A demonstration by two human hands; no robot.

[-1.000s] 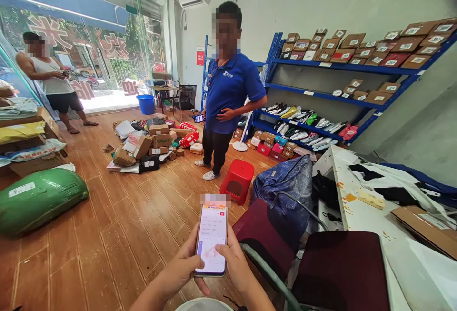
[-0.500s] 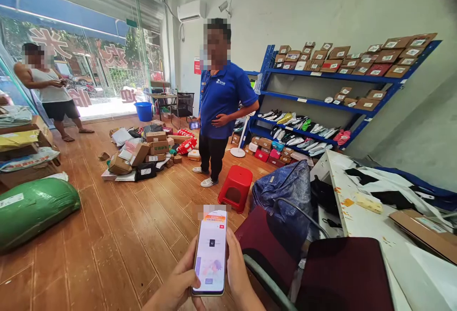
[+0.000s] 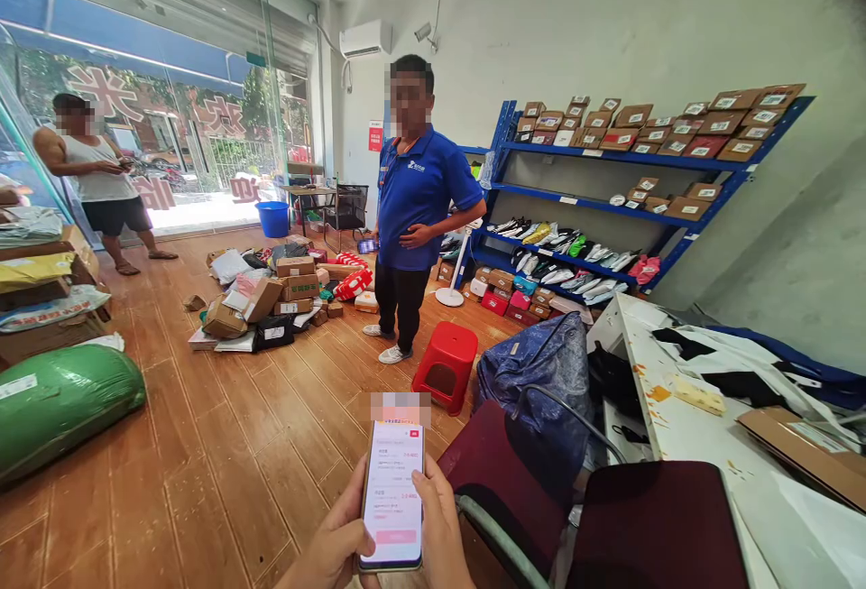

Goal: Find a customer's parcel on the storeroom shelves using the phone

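White-screened phone (image 3: 392, 499) sits bottom centre, held upright-ish in front of the wearer, screen facing back at them. Page shows rows of small text with red figures and a pink bar near the bottom; too small to read. Top of it is pixelated out.

Left hand (image 3: 338, 530) is gripping the phone's left edge, thumb over the lower left corner of the screen. Right hand (image 3: 438, 517) closed around the right edge, thumb at the upper part of that side.

Next out: dark red chair (image 3: 504, 490) just right of the hands, second dark red chair (image 3: 656, 521) beside it. Red plastic stool (image 3: 446, 345) ahead, blue tarp bag (image 3: 534, 363) to its right. White table (image 3: 667, 440) on the right has flat cardboard (image 3: 798, 445) and black-and-white cloth on it.

Person in a blue polo (image 3: 426, 197) stands behind the stool, one hand on the belly, other low with a phone. Parcel pile (image 3: 271, 296) on the wood floor left of them; green bundle (image 3: 68, 409) nearer, far left.

Back: blue shelving (image 3: 501, 133) loaded with labelled boxes, blue bucket (image 3: 273, 221), person in a white tank top (image 3: 101, 170) by the glass front.
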